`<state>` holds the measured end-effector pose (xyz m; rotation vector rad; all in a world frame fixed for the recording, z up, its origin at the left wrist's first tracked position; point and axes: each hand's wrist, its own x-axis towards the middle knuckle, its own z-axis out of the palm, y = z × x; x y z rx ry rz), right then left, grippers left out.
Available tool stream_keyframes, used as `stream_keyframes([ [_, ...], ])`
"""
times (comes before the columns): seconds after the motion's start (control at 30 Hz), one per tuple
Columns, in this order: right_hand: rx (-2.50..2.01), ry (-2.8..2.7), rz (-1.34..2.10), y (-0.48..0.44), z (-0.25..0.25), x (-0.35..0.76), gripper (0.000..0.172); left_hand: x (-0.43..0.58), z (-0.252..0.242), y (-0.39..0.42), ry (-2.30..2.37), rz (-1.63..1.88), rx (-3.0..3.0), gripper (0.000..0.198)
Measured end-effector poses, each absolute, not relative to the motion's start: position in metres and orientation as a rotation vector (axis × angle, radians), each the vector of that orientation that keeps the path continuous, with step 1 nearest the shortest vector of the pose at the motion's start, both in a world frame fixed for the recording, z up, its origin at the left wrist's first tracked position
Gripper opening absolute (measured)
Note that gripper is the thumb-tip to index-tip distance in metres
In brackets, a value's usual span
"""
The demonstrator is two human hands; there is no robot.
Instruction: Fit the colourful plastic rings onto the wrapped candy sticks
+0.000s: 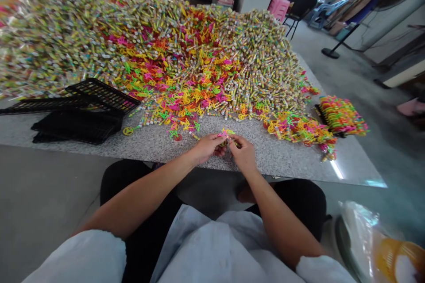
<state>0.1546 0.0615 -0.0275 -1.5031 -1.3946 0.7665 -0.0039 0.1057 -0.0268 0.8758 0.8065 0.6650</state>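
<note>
Left hand (208, 147): I'm pinching a small toy piece (227, 134) by the table (149, 147) front edge.
Right hand (245, 153): gripping that piece too.

Between the fingertips of my left hand (207, 147) and my right hand (244, 152) I pinch a small plastic toy piece (228, 133), neon pink and yellow-green. It pokes up just above my thumbs, where both hands meet. Its lower part is hidden by my fingers, and its exact shape is too small to tell.
</note>
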Motion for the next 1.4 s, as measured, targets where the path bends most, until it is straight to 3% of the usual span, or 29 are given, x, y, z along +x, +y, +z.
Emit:
stream_keyframes([
  [0.23,-1.618,-1.239,0.686,0.07,-0.044,0.186,0.042,-0.034,-0.002,0.125,1.05,0.446,1.425,0.038],
  [0.37,-1.533,-0.671,0.564,0.089,-0.052,0.251,0.051,-0.107,0.015,0.149,1.448,0.62,1.924,0.036],
  [0.47,-1.409,-0.436,0.624,0.101,-0.056,0.266,0.049,-0.15,0.022,0.167,1.645,0.508,2.049,0.036],
  [0.63,-1.553,-1.248,0.721,0.094,-0.053,0.176,0.041,-0.15,0.017,0.17,1.592,0.218,2.226,0.037],
  [0.7,-1.516,-1.72,0.616,0.089,-0.047,0.128,0.032,-0.139,0.013,0.165,1.629,0.16,2.308,0.043],
  [0.87,-1.535,-2.251,0.413,0.092,-0.031,0.058,0.031,-0.127,0.008,0.158,1.69,0.112,2.388,0.05],
  [0.97,-1.578,-2.261,0.383,0.093,-0.032,0.056,0.025,-0.128,0.011,0.158,1.73,0.11,2.343,0.05],
  [1.17,-1.554,-1.865,0.558,0.085,-0.049,0.096,0.029,-0.129,0.017,0.159,1.7,0.241,2.229,0.047],
  [1.4,-1.592,-1.647,0.64,0.079,-0.054,0.128,0.028,-0.126,0.018,0.153,1.789,0.306,2.173,0.061],
])
